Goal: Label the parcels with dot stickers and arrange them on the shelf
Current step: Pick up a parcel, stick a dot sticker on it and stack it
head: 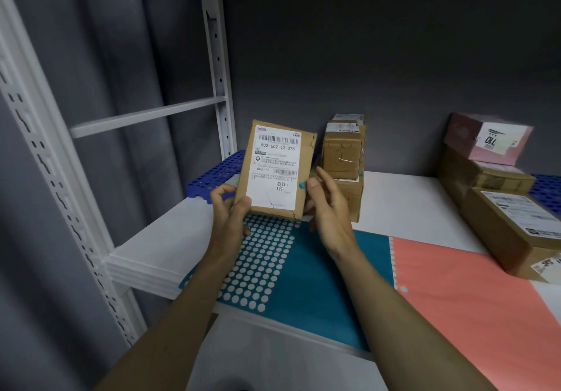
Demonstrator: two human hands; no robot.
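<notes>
A flat brown parcel with a white shipping label is held upright above the white shelf. My left hand grips its lower left corner. My right hand touches its right edge, the thumb pressing a blue dot sticker onto the side. Below the parcel lies a teal sticker sheet with many dots peeled off. A salmon sticker sheet lies to its right.
A stack of small brown boxes stands behind the parcel. At the right are brown boxes topped by a pink box. A blue perforated mat lies at the back left, beside the white upright post.
</notes>
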